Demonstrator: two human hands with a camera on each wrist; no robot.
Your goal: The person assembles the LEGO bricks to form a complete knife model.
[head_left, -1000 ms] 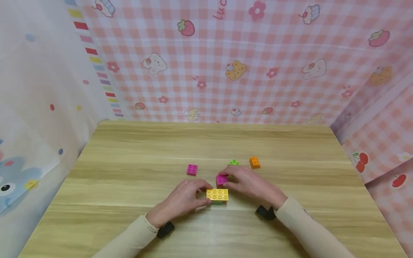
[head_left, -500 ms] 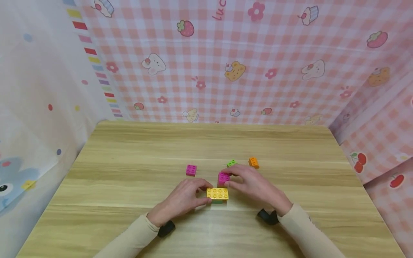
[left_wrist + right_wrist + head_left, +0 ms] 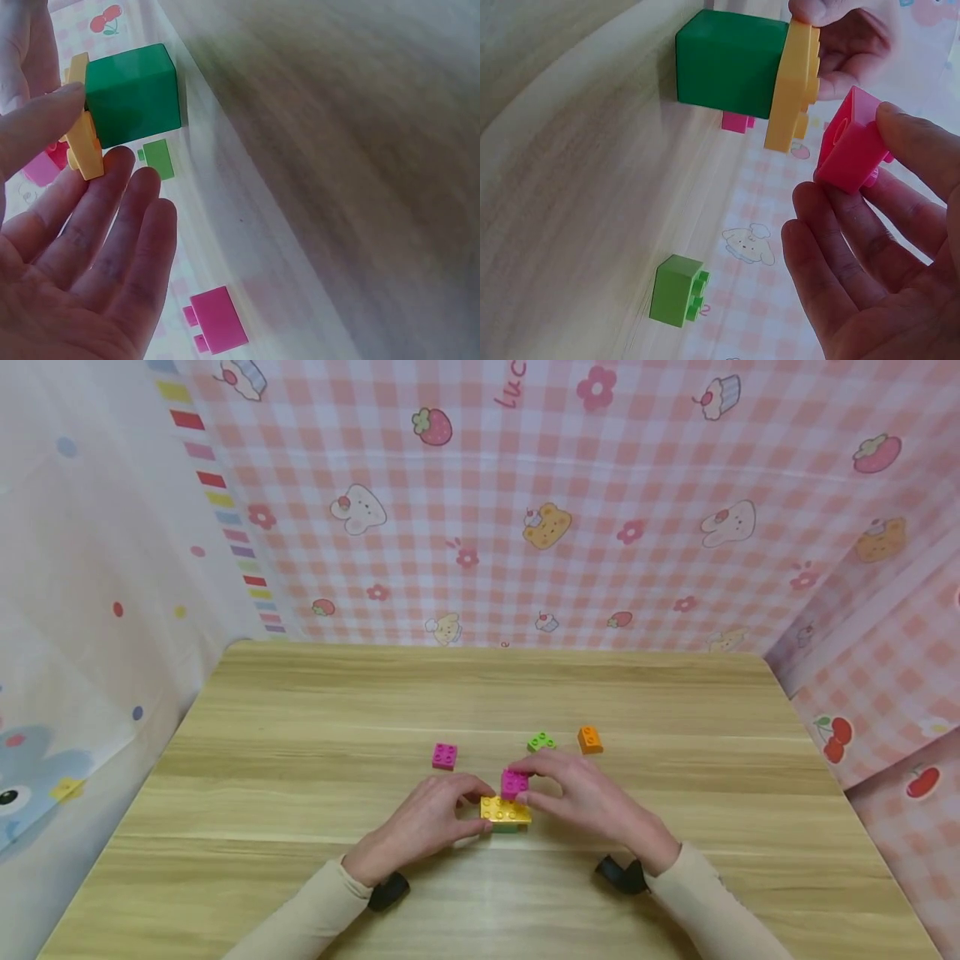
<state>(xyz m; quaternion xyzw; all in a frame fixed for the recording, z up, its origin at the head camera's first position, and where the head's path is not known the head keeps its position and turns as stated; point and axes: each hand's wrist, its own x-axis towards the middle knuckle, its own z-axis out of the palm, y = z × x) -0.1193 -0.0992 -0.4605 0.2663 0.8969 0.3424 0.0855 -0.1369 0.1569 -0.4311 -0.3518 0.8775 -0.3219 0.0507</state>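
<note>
Since half a second ago, the pink brick (image 3: 514, 784) has moved nearer the person, to above the rear part of a yellow brick (image 3: 506, 812) — tilted, and apart from its studs. The right hand (image 3: 592, 793) pinches it, thumb and fingertips parted by its width. The left hand (image 3: 420, 821) pinches the yellow brick, joined to a dark green block (image 3: 731, 64) underneath. Beyond, on the table (image 3: 300, 710), lie a second pink brick (image 3: 445, 756), a lime brick (image 3: 541, 742) and an orange brick (image 3: 590, 740).

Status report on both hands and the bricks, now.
Left hand pinching yellow brick, atop green block. Right hand holding pink brick, tilted, not yet attached. Nothing visible between pink and yellow.
</note>
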